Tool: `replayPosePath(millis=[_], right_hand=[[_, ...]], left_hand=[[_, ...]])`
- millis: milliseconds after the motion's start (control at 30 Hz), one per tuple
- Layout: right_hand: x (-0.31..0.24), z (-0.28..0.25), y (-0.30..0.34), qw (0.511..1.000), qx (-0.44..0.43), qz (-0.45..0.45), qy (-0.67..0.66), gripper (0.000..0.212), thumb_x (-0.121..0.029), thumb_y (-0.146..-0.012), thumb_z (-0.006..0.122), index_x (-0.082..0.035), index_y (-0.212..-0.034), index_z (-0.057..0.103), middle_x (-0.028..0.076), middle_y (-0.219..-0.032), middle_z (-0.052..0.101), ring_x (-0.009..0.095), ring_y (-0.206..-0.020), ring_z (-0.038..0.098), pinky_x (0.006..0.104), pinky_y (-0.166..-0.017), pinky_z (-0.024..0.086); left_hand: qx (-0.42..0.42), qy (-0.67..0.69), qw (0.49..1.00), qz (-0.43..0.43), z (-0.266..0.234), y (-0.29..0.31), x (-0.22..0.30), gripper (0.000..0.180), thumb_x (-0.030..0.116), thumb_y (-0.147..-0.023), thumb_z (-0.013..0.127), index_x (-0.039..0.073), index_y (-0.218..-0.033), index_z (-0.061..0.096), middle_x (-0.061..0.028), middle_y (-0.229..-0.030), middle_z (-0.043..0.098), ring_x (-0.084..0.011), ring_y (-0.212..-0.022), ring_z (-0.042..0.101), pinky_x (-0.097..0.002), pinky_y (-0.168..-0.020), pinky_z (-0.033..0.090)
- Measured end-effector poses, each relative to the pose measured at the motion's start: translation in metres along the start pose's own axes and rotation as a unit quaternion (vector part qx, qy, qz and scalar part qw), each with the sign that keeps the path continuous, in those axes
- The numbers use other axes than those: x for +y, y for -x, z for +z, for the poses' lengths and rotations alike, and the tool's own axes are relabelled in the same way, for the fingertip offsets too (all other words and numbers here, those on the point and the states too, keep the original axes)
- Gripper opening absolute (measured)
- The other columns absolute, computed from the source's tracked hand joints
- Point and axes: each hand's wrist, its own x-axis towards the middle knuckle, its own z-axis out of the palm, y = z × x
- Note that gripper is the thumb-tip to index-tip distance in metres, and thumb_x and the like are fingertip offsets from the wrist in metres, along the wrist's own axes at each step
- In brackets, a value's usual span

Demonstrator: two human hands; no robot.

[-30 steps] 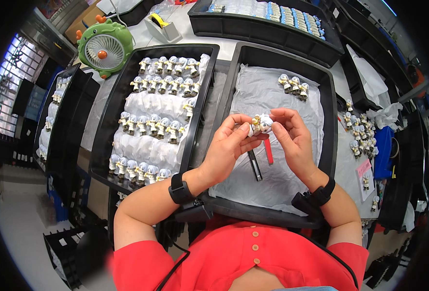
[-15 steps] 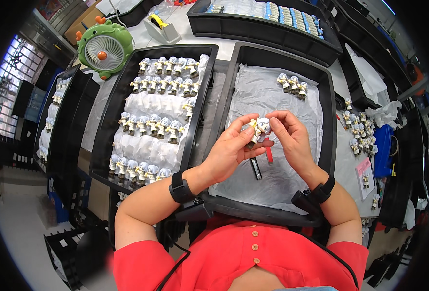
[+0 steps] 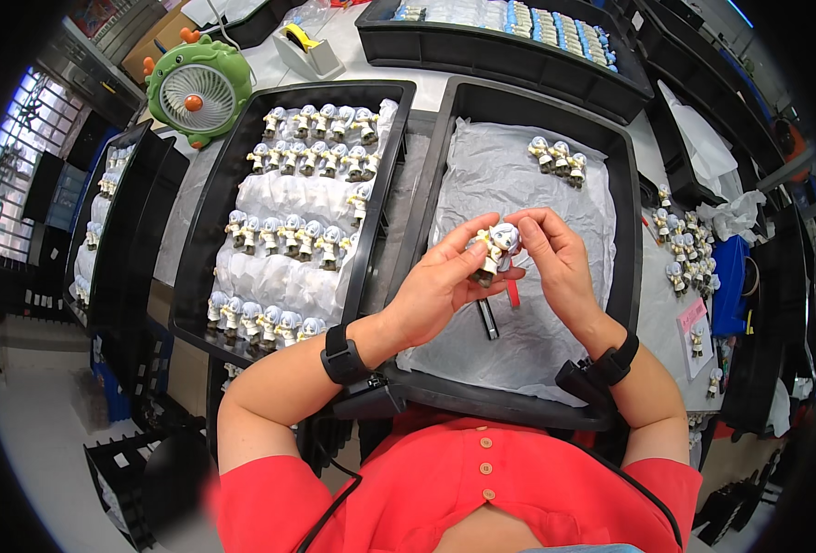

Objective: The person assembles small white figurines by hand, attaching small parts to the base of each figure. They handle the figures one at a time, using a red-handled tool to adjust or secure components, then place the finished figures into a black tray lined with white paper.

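Between my two hands, above the right-hand tray, is a small toy figurine [image 3: 493, 251] with pale hair, a white and yellow outfit and dark legs. My left hand [image 3: 437, 279] grips its body between thumb and fingers. Closed at the head's right side, my right hand [image 3: 558, 262] pinches it with thumb and fingertips. The figurine tilts a little, face upward. Below the hands, a black pen-like tool [image 3: 488, 321] and a red strip-shaped tool [image 3: 514, 295], partly hidden by my fingers, lie on white tissue paper [image 3: 481, 175].
A small group of similar figurines [image 3: 558, 161] lies in this black tray [image 3: 627, 240]. Rows of them fill the left tray [image 3: 406, 101]. More figurines [image 3: 689, 244] cluster on the table at right. Behind stand a green fan [image 3: 196, 92], a tape dispenser [image 3: 311, 55] and another filled tray [image 3: 481, 66].
The figurine has turned in my fingers, so its face and legs show more plainly. Both hands have stayed nearly in place, with slight finger shifts.
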Motion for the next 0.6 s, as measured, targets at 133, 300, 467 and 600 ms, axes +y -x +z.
replayPosePath(millis=[133,300,467,600], right_hand=[[0.0010,-0.0007,0.0000,1.000,-0.004,0.000,0.009,0.022,-0.022,-0.095,0.050,-0.002,-0.097,0.059,0.000,-0.081,0.058,0.007,-0.076,0.052,0.0207,-0.069,0.043],[0.0008,0.0002,0.0004,1.000,-0.002,0.000,0.011,0.024,-0.023,-0.095,0.049,-0.002,-0.098,0.059,0.000,-0.081,0.058,0.007,-0.076,0.052,0.0211,-0.069,0.043],[0.0006,0.0000,0.0003,1.000,-0.005,-0.001,0.010,0.025,-0.024,-0.095,0.049,-0.002,-0.097,0.059,0.001,-0.081,0.058,0.007,-0.076,0.052,0.0214,-0.069,0.043],[0.0013,-0.0004,0.0004,1.000,-0.010,0.002,0.007,0.025,-0.025,-0.094,0.051,-0.002,-0.100,0.059,0.000,-0.082,0.058,0.007,-0.076,0.051,0.0216,-0.069,0.043]], left_hand=[[-0.003,0.001,1.000,-0.001,0.0009,0.0000,0.0008,0.048,0.028,-0.099,0.034,0.007,-0.141,0.022,-0.0099,-0.127,0.047,-0.0252,-0.113,0.054,-0.0327,-0.090,0.045],[-0.010,0.001,1.000,0.003,0.0000,-0.0003,0.0001,0.050,0.033,-0.099,0.030,0.007,-0.141,0.022,-0.0091,-0.126,0.047,-0.0261,-0.114,0.053,-0.0339,-0.091,0.044],[-0.013,0.001,1.000,0.008,-0.0004,0.0004,0.0002,0.051,0.036,-0.099,0.029,0.007,-0.141,0.021,-0.0083,-0.125,0.047,-0.0264,-0.114,0.052,-0.0343,-0.092,0.044],[-0.010,-0.002,1.000,0.002,-0.0008,-0.0003,0.0003,0.051,0.035,-0.098,0.033,0.008,-0.140,0.023,-0.0081,-0.125,0.047,-0.0242,-0.113,0.053,-0.0338,-0.091,0.044]])
